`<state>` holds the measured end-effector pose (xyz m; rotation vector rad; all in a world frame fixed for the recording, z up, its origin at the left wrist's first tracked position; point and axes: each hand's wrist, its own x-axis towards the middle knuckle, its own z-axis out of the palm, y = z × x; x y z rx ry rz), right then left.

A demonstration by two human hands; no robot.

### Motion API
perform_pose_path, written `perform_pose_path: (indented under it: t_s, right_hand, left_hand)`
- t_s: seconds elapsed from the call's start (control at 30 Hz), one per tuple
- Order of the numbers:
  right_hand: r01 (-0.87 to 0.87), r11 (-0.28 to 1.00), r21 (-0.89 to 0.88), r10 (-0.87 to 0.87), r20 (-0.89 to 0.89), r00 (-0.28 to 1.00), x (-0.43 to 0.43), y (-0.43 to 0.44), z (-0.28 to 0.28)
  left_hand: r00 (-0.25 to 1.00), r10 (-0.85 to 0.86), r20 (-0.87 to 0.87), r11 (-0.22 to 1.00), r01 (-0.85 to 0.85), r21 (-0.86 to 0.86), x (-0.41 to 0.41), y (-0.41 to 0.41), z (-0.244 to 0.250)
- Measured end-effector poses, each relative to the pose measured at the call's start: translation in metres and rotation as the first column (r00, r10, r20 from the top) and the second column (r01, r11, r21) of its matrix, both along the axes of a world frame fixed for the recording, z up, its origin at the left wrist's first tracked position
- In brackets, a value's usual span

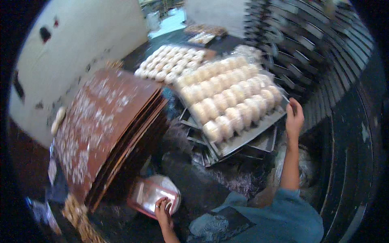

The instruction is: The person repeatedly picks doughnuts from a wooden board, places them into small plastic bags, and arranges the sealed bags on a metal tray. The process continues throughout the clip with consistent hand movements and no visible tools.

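Observation:
My right hand (294, 114) is at the right corner of a metal tray (258, 133), its fingers bent at the rim. Rows of pale, round, sugar-dusted baked goods (231, 97), some under clear plastic, fill the tray, which sits tilted on other trays. Low down, my left hand (163, 208) reaches over a reddish-rimmed plastic container (142, 194); a small pale thing shows by its fingers, too blurred to name. Beyond the tray lie rows of white ring-shaped doughnuts (173, 62).
A stack of brown boards (106, 112) dusted with white stands at left, against a stained wall (91, 33). A tall rack of trays (291, 45) rises at the right back. More goods lie on the far table (203, 35).

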<state>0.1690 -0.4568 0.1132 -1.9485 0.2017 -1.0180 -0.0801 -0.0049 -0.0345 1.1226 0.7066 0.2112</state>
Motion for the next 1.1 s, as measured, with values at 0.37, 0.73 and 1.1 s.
perform_pose_path:
  t_s: [0.37, 0.73, 1.1]
  right_hand:
    - [-0.930, -0.095, 0.355, 0.713, -0.627, -0.312, -0.139, 0.456, -0.230]
    - [-0.810, -0.519, -0.275, 0.482, -0.876, -0.012, -0.164, 0.548, -0.302]
    - [-0.765, -0.630, -0.134, 0.396, -0.902, -0.169, -0.148, 0.553, -0.331]
  left_hand:
    - [0.965, -0.089, -0.247, 0.952, 0.156, 0.265, -0.083, 0.013, -0.099]
    - [0.975, 0.088, -0.202, 0.986, -0.057, 0.155, -0.098, 0.017, -0.113]
    - [0.968, 0.087, -0.236, 0.990, -0.057, 0.131, -0.091, 0.020, -0.113]
